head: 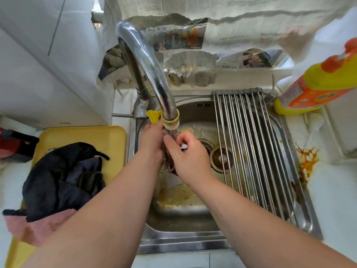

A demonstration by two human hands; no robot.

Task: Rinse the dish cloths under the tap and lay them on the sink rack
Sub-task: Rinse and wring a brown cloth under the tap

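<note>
You held one dark purplish-brown dish cloth (169, 163) bunched under the running curved chrome tap (146, 60), over the middle of the stainless steel sink (183, 242). Your left hand (152, 138) gripped it from nine o'clock and your right hand (190, 155) from three o'clock. The right hand's fingers curled round the cloth with the thumb lying straight. The left hand's fingertips were mostly hidden behind it. The likely trouble from here was the sink itself. Yellowish scum sat in the basin at six o'clock beneath the cloth's hanging end, so a slack grip would have let the cloth drop back into dirty water. Carrying it unwrung to the roll-up rack of steel rods (249, 142) at three o'clock would probably have dripped onto the white worktop, where an orange-brown stain (307, 161) already lay at four o'clock. A wide swing of the arm could also have knocked the yellow and orange detergent bottle (316, 82) at two o'clock. By count there were one cloth in your hands and none on the rack. On the yellow plastic tray (114, 136) at nine o'clock waited a heap of dark navy and black cloths (58, 180), at least two, though the tangle hid the exact number. One pink cloth (34, 229) lay at its near edge. There were one tap, one rack and one bottle.
</note>
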